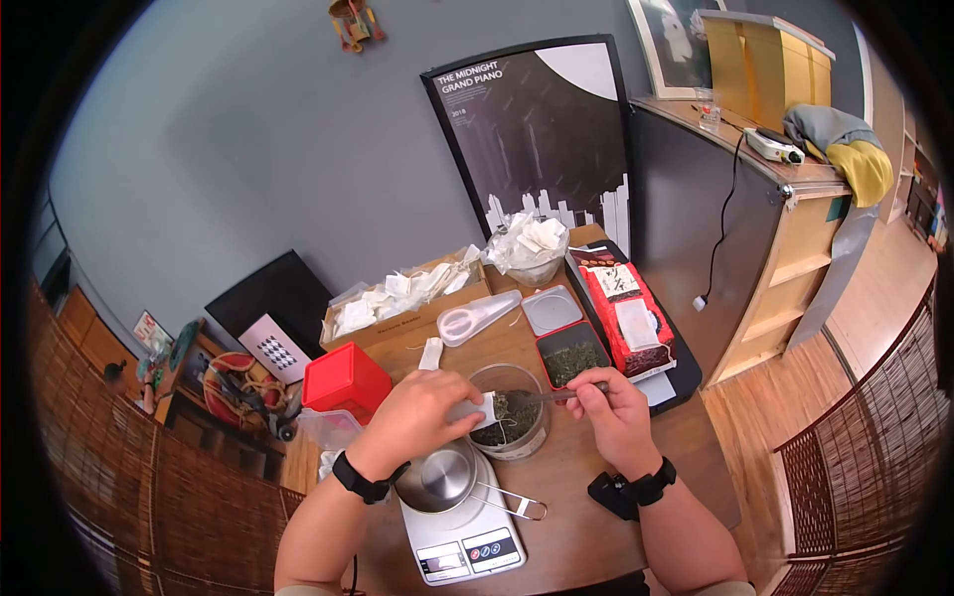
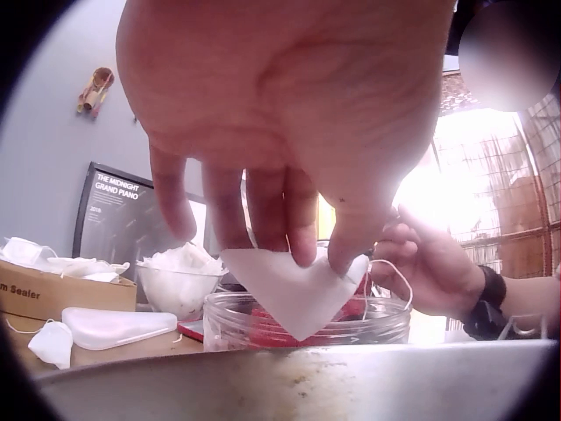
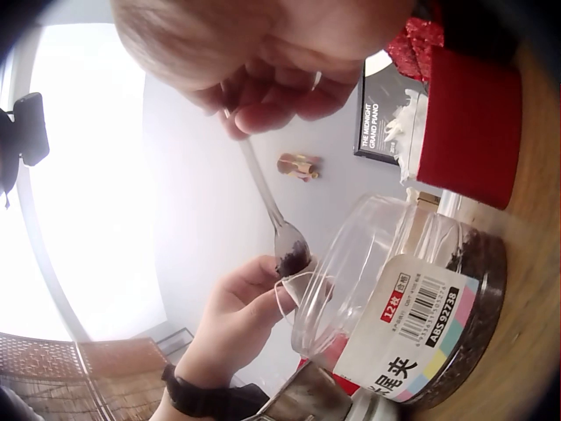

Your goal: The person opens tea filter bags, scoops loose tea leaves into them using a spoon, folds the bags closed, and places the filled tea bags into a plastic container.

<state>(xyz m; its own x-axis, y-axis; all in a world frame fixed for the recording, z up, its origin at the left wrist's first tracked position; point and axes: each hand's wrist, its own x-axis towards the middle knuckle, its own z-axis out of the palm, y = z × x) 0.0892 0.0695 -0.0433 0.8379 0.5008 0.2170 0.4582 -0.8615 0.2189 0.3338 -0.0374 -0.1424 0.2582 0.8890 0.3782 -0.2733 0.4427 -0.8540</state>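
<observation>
My left hand [image 1: 422,412] pinches a white tea bag [image 2: 298,294] by its upper edge, its string looping out at the side. The bag is over the rim of a clear round jar [image 3: 368,254] holding dark tea leaves. A slim spoon [image 3: 261,180] is gripped near its handle end by my right hand [image 1: 616,417]. In the right wrist view, the spoon's bowl carries dark leaves right at the mouth of the bag. Beside the jar, a metal pan [image 1: 447,477] with a wire handle sits on a white digital scale [image 1: 467,546], below my left wrist.
An open red tin [image 1: 545,370] of leaves lies right of the jar, near a red tea packet [image 1: 621,313]. Behind are a cardboard box [image 1: 437,305] and a bowl [image 1: 537,270] full of white bags. A red container [image 1: 348,382] stands left; a black object [image 1: 613,495] lies near my right wrist.
</observation>
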